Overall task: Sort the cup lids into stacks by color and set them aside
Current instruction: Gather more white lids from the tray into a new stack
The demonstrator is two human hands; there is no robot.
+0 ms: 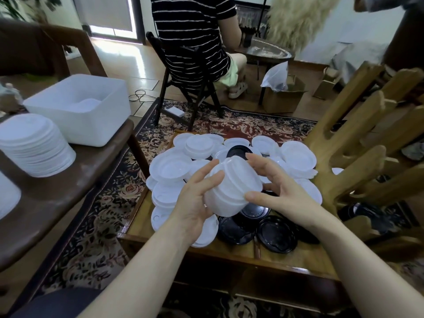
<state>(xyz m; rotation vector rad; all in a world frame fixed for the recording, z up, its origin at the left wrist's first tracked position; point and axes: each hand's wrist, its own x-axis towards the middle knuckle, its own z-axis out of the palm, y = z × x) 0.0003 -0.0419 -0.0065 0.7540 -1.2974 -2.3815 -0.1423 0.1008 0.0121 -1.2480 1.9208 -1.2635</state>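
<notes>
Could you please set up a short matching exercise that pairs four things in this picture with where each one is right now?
Things:
1. stack of white lids
2. black lids
3. tall white lid stack
4. white bin

Places:
A. on the dark table at far left, nearest the camera's left edge
B. held between the left hand and right hand
C. lying on the wooden tray, near its front edge
D. on the dark table, behind the tall stack

Pairs: 1-B, 2-C, 3-A, 4-D
</notes>
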